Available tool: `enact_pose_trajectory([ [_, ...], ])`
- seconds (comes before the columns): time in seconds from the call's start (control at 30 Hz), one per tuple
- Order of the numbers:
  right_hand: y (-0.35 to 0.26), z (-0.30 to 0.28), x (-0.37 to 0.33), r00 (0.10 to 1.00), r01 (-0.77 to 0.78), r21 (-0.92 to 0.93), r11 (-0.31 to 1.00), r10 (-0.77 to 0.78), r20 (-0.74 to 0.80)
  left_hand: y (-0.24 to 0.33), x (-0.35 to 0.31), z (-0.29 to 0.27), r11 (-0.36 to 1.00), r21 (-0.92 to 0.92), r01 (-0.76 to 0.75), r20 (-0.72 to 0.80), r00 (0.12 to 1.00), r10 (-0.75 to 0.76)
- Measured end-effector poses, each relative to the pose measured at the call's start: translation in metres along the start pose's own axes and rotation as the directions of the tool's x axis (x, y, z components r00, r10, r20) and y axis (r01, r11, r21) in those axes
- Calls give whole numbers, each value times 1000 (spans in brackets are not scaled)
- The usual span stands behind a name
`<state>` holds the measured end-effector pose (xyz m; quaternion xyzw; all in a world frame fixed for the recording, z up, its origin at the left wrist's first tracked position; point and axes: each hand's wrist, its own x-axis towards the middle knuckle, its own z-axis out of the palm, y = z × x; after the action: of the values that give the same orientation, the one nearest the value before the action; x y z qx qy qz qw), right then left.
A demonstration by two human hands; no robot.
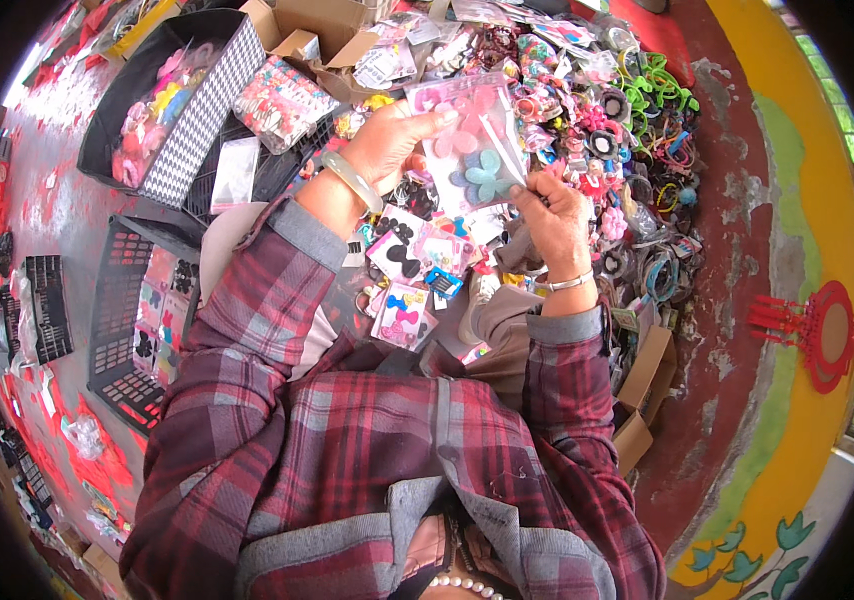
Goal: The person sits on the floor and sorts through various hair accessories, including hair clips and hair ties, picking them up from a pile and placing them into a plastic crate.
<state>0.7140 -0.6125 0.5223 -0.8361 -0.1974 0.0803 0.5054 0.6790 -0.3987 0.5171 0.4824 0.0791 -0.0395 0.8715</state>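
Observation:
A clear plastic bag is held up in front of me, with pink and blue-green flower- or butterfly-shaped pieces inside. My left hand grips its upper left side, thumb across the front. At the bag's lower right edge, my right hand has thumb and forefinger pinched together on the plastic. Below the bag lie cards of hair clips with bows in black, pink and blue. A large heap of hair ties and ornaments spreads behind and to the right.
At far left stands a black bin with a houndstooth side, holding colourful pieces. A black plastic basket with carded items is at my left. An open cardboard box sits at the back, another cardboard box by my right elbow.

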Motion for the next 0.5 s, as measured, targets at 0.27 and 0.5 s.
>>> enact_pose_trajectory([
  [0.27,12,-19,10,983,-76,389,918,135,-126,-5,6,-13,998,28,-51,-184,981,56],
  [0.5,19,-7,14,972,-205,419,885,233,-17,-10,11,-21,1000,0,-28,-156,987,28],
])
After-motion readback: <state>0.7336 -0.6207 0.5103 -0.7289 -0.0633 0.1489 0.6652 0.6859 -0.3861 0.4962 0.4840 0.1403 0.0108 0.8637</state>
